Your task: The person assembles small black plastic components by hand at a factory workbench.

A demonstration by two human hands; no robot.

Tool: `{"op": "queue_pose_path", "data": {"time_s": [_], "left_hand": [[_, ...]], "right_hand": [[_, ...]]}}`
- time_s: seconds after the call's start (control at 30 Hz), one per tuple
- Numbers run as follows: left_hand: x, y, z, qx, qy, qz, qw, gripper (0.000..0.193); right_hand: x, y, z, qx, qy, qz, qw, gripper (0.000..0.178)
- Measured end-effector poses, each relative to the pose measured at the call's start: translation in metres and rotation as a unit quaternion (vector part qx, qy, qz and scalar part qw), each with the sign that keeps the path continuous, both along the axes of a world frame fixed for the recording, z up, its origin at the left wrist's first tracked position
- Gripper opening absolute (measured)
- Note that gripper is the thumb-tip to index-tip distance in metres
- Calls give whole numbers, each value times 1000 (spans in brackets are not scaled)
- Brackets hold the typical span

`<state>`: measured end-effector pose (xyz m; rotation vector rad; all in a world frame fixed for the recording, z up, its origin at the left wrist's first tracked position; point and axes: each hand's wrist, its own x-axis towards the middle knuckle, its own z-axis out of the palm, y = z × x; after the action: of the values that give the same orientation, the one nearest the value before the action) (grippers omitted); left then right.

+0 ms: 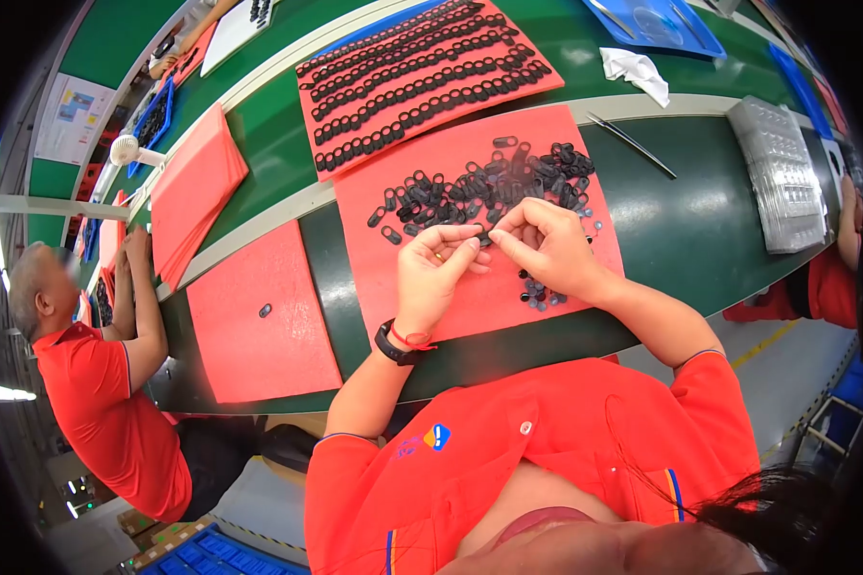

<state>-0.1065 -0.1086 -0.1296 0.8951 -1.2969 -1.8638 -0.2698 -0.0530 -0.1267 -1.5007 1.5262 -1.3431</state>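
Your left hand (430, 278) and right hand (547, 249) meeting fingertip to fingertip, pinching one small black oval plastic ring (483, 241) between them, above the red rectangular foam mat (470, 297), just beside the loose pile of black rings (489, 187).

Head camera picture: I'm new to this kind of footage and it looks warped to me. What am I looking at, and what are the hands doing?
The camera sits on a person's head and looks down, and its fisheye lens bends the straight edges. The forearms coming up from below are that person's own. The left hand and right hand meet over a red mat on a green workbench and pinch something small and dark between the fingertips; it is too small to name. A loose pile of small black oval parts lies on that mat. Another red mat behind holds such parts in neat rows. Tweezers lie to the right. A co-worker sits at the left.
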Motion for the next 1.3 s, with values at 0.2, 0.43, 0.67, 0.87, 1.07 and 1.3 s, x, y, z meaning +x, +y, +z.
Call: {"op": "queue_pose_path", "data": {"time_s": [0.2,0.43,0.67,0.87,1.07,1.3], "left_hand": [[0,0,1,0,3,0,1000,15],[0,1,-1,-2,6,7,1000,14],[0,2,-4,9,8,6,1000,14],[3,0,0,24,6,-8,1000,13],[6,-2,1,34,22,-4,999,12],[5,-1,2,27,8,-11,1000,12]], "right_hand": [[0,0,1,26,-18,7,999,9],[2,-1,-1,19,-6,-3,1000,11],[4,0,1,13,9,-8,1000,15],[0,-3,-3,43,-70,-4,997,13],[-6,-2,8,201,-113,95,968,20],[-5,-1,8,201,-160,106,961,18]]}}
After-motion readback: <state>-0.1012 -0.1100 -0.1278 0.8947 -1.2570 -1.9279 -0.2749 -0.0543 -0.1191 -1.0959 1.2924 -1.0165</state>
